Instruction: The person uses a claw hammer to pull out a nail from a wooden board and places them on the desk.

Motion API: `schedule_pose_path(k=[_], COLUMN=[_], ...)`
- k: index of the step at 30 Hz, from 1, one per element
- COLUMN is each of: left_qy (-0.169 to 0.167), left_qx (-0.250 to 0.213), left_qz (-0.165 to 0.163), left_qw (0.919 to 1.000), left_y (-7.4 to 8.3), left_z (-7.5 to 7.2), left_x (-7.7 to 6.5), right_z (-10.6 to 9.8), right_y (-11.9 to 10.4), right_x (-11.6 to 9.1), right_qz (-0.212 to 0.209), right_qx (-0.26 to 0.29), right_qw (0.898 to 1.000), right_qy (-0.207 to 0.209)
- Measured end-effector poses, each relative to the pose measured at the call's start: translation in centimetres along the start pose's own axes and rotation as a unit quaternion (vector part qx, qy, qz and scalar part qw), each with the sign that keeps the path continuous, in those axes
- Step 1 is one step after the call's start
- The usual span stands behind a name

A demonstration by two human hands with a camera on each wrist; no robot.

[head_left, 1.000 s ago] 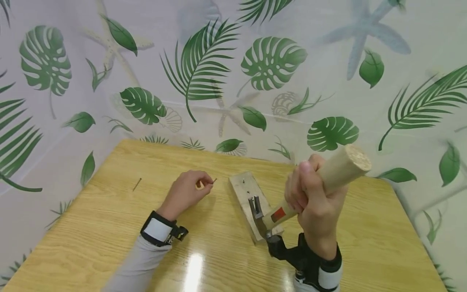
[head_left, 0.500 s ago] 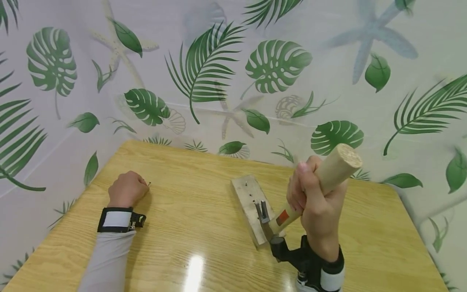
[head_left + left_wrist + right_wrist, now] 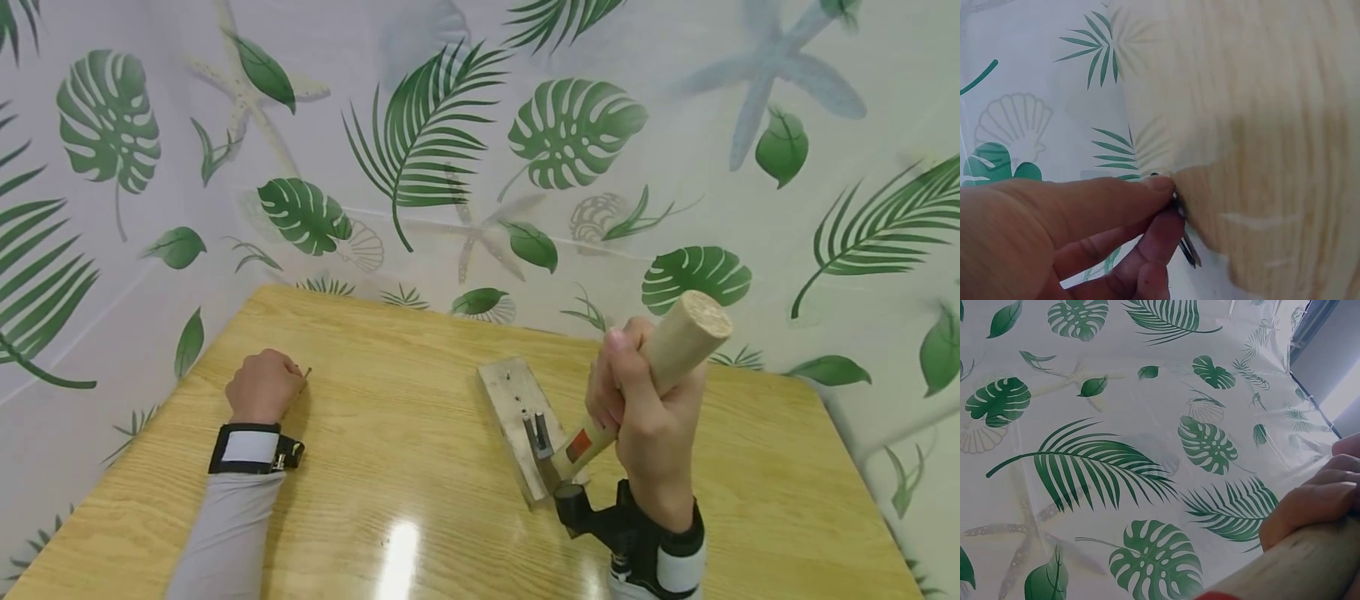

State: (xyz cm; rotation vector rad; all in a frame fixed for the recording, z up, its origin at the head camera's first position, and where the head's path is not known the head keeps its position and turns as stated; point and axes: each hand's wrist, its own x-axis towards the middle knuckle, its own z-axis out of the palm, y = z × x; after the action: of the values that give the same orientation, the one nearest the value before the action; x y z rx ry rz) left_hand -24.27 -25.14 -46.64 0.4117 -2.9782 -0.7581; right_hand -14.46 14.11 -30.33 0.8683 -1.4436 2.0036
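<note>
At the left of the table, my left hand [image 3: 262, 387] pinches thin metal nails between thumb and fingertips; one nail [image 3: 307, 372] pokes out to the right. Two nail points [image 3: 1190, 251] show below the fingertips in the left wrist view. My right hand [image 3: 652, 417] grips the pale wooden handle of a claw hammer [image 3: 686, 342], its butt end raised. The hammer's claw lies over a wooden block [image 3: 501, 387], prongs towards the far end. Near that far end a small nail [image 3: 508, 376] stands in the block, with small dark spots below it.
The wood-grain table [image 3: 397, 400] reaches back to a white sheet [image 3: 450, 100] printed with green leaves, starfish and shells. Both wrists carry black straps with small cameras. A bright light reflection lies on the table's front.
My left hand has moved left from beside the block to where a loose nail lay; that nail no longer shows on the table. The right hand and hammer have barely moved.
</note>
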Motion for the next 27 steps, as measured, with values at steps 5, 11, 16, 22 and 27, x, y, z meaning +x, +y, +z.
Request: schedule_pose_path(k=[5,11,16,22,27], left_qy=[0.025,0.047,-0.054,-0.152,-0.146], left_qx=[-0.002,-0.055,-0.068,-0.042,-0.029], left_qz=[0.018,0.182,0.315,0.405,0.401], left_qw=[0.9995,0.9806,0.9449,0.9005,0.904], left_y=[0.9,5.6,10.6,13.2,13.6], left_z=[-0.4,0.9,5.0,8.0,8.7], left_x=[-0.3,-2.0,-4.5,-6.7,-7.3], right_z=[0.0,0.4,0.7,0.1,-0.5], right_y=[0.3,1.4,2.9,4.8,6.3], right_x=[0.2,0.1,0.0,0.1,0.6], right_qz=[-0.012,-0.059,-0.11,-0.099,-0.053], right_qx=[-0.003,-0.008,-0.017,-0.025,-0.04], right_qw=[1.0,0.998,0.993,0.994,0.997], right_qy=[0.003,0.024,0.029,0.028,0.028])
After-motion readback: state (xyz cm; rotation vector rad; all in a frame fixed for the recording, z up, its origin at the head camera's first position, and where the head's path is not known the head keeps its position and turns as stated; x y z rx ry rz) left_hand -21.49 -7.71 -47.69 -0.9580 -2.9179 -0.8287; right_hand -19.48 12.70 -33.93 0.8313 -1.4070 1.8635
